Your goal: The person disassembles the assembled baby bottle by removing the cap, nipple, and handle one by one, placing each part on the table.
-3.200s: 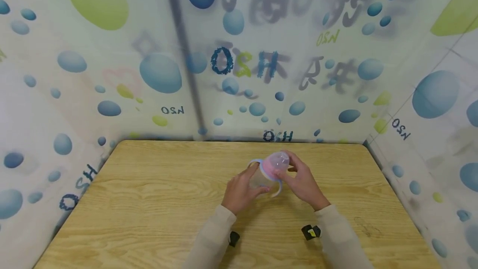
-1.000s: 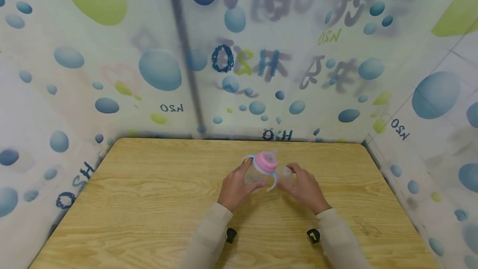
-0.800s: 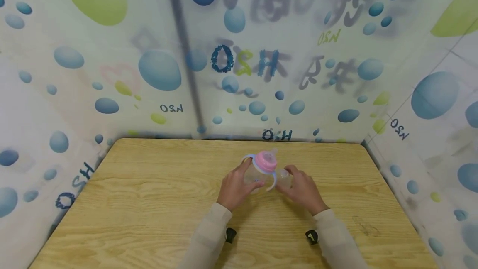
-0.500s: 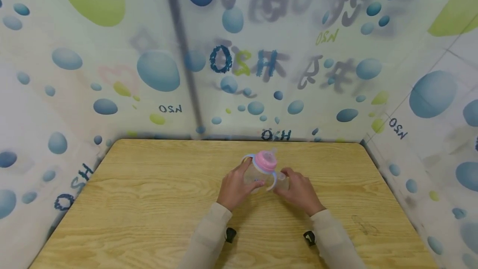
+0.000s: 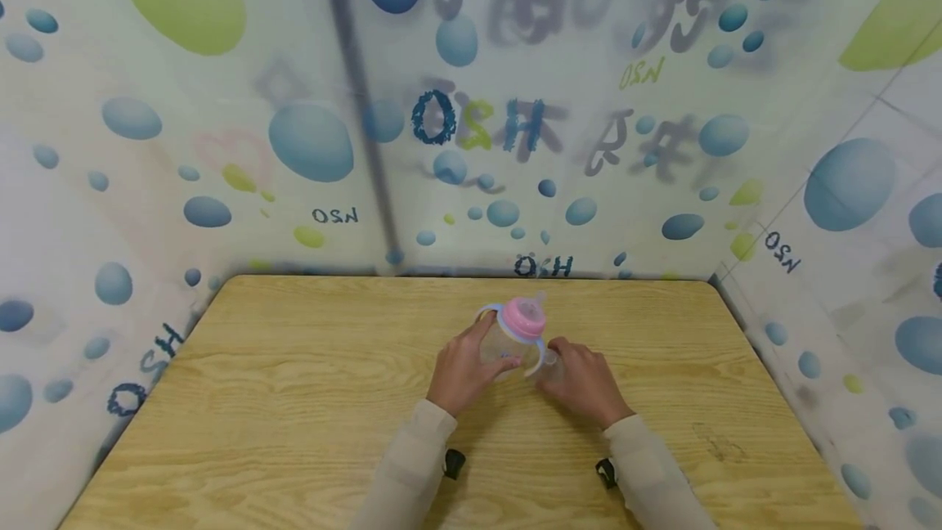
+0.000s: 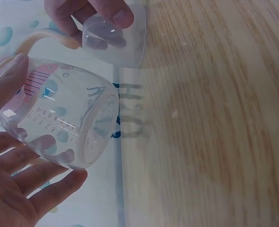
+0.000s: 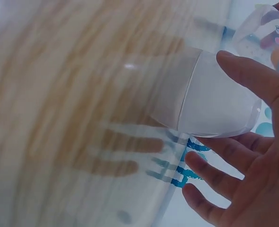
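left hand [image 5: 465,370] grips scale-printed bottle [image 6: 59,111]; right hand [image 5: 585,383], cap [image 7: 220,97]; wall [image 5: 486,223]: mirrored h2o [image 5: 478,125]

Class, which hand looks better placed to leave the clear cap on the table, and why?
Probably the right hand: it holds the cap low, rim toward the table, while the left hand is occupied gripping the bottle.

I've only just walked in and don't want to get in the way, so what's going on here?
Someone's left hand grips a clear baby bottle with a pink collar, holding it above a wooden table. Their right hand holds a clear cap beside the bottle, open end down at the tabletop; whether its rim touches is hard to tell. The teat is uncovered.
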The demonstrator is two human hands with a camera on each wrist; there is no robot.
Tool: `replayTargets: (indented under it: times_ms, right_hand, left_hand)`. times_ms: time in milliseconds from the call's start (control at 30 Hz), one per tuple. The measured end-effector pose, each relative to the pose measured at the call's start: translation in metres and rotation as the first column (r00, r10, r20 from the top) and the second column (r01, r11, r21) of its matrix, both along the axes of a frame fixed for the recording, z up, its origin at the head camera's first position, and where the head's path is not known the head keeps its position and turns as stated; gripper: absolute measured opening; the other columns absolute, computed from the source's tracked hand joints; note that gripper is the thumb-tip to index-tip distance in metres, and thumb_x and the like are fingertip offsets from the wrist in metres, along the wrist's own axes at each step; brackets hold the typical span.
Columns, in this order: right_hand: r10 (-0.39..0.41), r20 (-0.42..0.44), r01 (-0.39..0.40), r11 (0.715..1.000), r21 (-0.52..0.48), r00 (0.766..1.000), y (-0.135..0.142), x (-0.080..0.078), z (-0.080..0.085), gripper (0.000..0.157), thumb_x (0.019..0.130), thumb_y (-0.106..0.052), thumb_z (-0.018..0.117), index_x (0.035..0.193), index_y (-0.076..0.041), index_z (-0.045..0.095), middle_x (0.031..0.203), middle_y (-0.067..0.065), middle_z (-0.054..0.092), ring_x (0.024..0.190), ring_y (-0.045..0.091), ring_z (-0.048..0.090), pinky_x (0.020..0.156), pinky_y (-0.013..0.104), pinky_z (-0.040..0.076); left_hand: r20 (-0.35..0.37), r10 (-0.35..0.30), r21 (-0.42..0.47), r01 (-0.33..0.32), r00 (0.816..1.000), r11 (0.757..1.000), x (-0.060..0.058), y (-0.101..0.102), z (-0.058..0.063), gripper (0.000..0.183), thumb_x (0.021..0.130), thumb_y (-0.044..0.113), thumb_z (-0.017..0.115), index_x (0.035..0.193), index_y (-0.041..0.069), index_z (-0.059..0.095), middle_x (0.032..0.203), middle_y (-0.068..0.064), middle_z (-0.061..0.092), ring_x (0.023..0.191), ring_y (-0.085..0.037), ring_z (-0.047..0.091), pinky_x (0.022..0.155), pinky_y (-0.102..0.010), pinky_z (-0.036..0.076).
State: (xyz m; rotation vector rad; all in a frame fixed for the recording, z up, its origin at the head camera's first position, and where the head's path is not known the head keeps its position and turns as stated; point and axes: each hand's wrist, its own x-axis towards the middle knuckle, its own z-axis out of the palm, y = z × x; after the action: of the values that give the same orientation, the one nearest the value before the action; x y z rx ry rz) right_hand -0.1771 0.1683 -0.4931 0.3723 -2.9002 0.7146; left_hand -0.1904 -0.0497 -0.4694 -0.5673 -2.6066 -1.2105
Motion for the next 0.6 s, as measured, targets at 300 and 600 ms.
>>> replayTargets:
  times_ms: [300, 600]
  right_hand:
    - [0.028, -0.034, -0.027, 0.999, 0.022, 0.999, -0.001, 0.002, -0.002, 0.056, 0.078, -0.029, 0.085, 0.121, -0.002, 0.062, 0.113, 0.015, 0.069, 0.101, 0.033, 0.066, 0.088, 0.059, 0.047]
    - [0.031, 0.047, -0.032, 0.999, 0.011, 0.998, 0.008, 0.006, 0.022, 0.065, 0.085, -0.021, 0.079, 0.139, 0.004, 0.052, 0.133, 0.025, 0.057, 0.124, 0.044, 0.052, 0.099, 0.063, 0.040]
  left_hand:
    - [0.003, 0.000, 0.016, 0.000, 1.000, 1.000, 0.001, -0.001, -0.002, 0.071, 0.080, 0.037, 0.084, 0.140, 0.012, 0.055, 0.122, -0.013, 0.068, 0.096, -0.032, 0.068, 0.074, -0.049, 0.054]
    - [-0.005, -0.003, 0.013, 0.003, 1.000, 1.000, 0.002, 0.000, -0.002, 0.073, 0.079, 0.036, 0.085, 0.141, 0.012, 0.054, 0.128, -0.014, 0.066, 0.105, -0.035, 0.067, 0.080, -0.053, 0.054]
